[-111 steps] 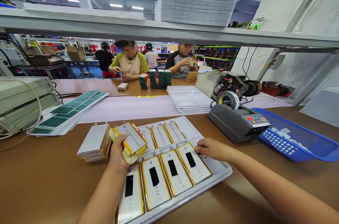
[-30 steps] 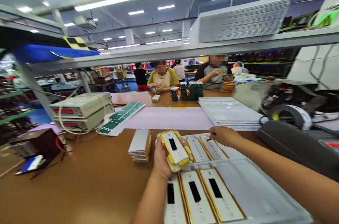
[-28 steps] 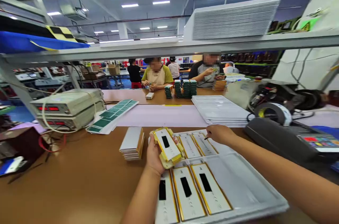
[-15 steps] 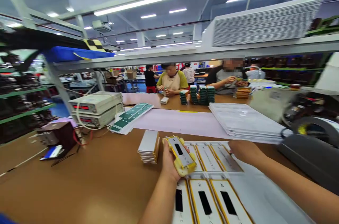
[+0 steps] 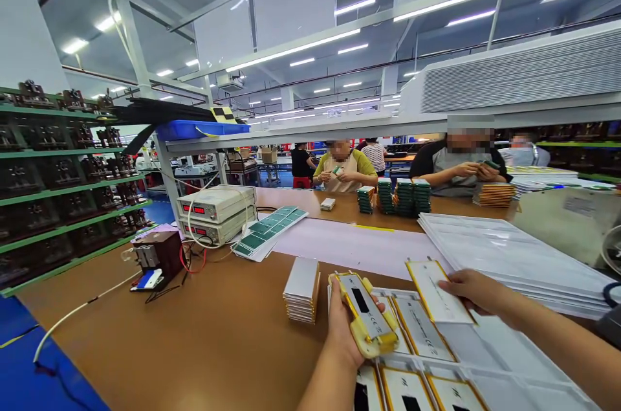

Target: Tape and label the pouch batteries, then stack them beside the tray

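Observation:
My left hand [image 5: 343,327] is closed round a yellow holder [image 5: 363,340] with a flat battery cell [image 5: 359,299] in it, white with a black strip. My right hand [image 5: 468,291] pinches the right edge of another white, yellow-edged cell [image 5: 436,291], tilted above the white tray [image 5: 504,346]. More such cells [image 5: 420,327] lie in the tray's compartments beneath and in front of my hands. Left of my left hand stands a stack of cells [image 5: 301,288] on the brown table [image 5: 194,327].
Two instruments [image 5: 216,207] with red displays and a dark wired device [image 5: 158,255] stand at the left. Green-and-white sheets [image 5: 269,233] lie behind. Stacked white trays [image 5: 485,255] are at the right. Across the table, two people [image 5: 344,168] handle small items beside green stacks [image 5: 402,196].
My right hand has lifted a cell out of the tray. The view has swung left, so the table and both hands appear further right and lower.

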Demonstrator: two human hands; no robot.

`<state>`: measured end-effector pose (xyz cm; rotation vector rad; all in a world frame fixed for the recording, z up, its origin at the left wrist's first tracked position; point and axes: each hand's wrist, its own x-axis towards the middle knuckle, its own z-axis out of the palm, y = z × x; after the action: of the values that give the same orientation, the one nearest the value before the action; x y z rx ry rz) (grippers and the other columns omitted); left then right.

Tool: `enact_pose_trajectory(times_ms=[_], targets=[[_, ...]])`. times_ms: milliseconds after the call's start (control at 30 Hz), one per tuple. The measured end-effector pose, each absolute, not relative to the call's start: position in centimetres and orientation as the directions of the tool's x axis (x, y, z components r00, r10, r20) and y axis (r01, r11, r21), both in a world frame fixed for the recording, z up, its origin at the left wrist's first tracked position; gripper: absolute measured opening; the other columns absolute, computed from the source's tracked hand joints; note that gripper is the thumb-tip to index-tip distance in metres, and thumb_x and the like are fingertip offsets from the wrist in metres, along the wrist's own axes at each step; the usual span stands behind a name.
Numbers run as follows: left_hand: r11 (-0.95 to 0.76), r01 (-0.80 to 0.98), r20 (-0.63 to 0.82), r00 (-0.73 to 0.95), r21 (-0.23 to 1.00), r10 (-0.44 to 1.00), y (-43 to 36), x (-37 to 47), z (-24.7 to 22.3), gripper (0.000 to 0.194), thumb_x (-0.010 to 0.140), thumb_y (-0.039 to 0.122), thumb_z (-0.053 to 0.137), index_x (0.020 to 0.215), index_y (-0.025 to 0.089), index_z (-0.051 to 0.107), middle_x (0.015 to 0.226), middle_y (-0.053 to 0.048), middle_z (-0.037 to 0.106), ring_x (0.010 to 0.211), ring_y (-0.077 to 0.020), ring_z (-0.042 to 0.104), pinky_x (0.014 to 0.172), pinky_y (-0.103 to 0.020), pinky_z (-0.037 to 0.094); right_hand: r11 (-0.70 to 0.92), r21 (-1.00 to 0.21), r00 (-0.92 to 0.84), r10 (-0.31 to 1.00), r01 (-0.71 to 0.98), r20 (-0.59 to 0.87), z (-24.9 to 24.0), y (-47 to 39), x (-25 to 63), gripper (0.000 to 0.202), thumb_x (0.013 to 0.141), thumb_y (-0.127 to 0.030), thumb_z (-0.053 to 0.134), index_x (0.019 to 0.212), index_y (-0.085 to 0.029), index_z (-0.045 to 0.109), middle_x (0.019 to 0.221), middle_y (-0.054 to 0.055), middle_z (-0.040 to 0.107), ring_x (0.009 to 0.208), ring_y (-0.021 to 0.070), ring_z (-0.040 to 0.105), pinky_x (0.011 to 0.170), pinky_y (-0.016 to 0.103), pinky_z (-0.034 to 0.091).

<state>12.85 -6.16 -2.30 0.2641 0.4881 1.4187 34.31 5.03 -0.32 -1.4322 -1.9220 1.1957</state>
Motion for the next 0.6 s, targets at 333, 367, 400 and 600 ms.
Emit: enact_pose_trajectory(times_ms=[333, 367, 400, 600], targets=[[0.177, -0.872, 0.043, 0.221, 0.456, 0.974, -6.7, 13.3, -1.6, 0.066, 0.063, 0.068, 0.042, 0.095, 0.012, 0.058, 0.081, -0.012, 0.062, 0.078, -0.0270, 0.057, 0.069, -0.039, 0.041, 0.412, -0.721, -0.585, 0.811, 0.557, 0.012, 2.8, -1.7, 24.1, 0.021, 0.072, -0.037, 0.048, 0.064, -0.017, 0.051, 0.061, 0.001, 0.057, 0.055, 0.0121, 0.048, 0.049, 0.021, 0.030], [0.169, -0.877, 0.057, 0.216, 0.451, 0.975, -6.7, 13.2, -1.6, 0.066, 0.063, 0.068, 0.042, 0.096, 0.012, 0.057, 0.083, -0.012, 0.062, 0.078, -0.0267, 0.057, 0.070, -0.039, 0.041, 0.477, -0.633, -0.564, 0.822, 0.610, 0.076, 2.9, -2.2, 24.4, 0.021, 0.073, -0.038, 0.047, 0.066, -0.019, 0.053, 0.066, 0.002, 0.060, 0.060, 0.0145, 0.051, 0.051, 0.022, 0.031], [0.160, -0.882, 0.072, 0.212, 0.443, 0.975, -6.7, 13.1, -1.6, 0.066, 0.063, 0.068, 0.043, 0.097, 0.013, 0.057, 0.084, -0.012, 0.062, 0.079, -0.0264, 0.057, 0.070, -0.039, 0.041, 0.518, -0.545, -0.538, 0.831, 0.659, 0.140, 3.1, -2.5, 25.1, 0.022, 0.073, -0.040, 0.047, 0.068, -0.020, 0.055, 0.070, 0.002, 0.062, 0.065, 0.0170, 0.053, 0.053, 0.024, 0.031], [0.088, -0.906, 0.047, 0.117, 0.414, 0.992, -7.0, 12.9, -1.6, 0.053, 0.066, 0.058, 0.049, 0.088, 0.011, 0.059, 0.079, -0.011, 0.063, 0.075, -0.0241, 0.058, 0.074, -0.041, 0.041, 0.416, -0.508, -0.381, 0.907, 0.754, 0.178, 1.6, -2.1, 33.0, 0.031, 0.074, -0.053, 0.041, 0.069, -0.026, 0.058, 0.072, 0.002, 0.063, 0.068, 0.0209, 0.055, 0.059, 0.027, 0.036]])
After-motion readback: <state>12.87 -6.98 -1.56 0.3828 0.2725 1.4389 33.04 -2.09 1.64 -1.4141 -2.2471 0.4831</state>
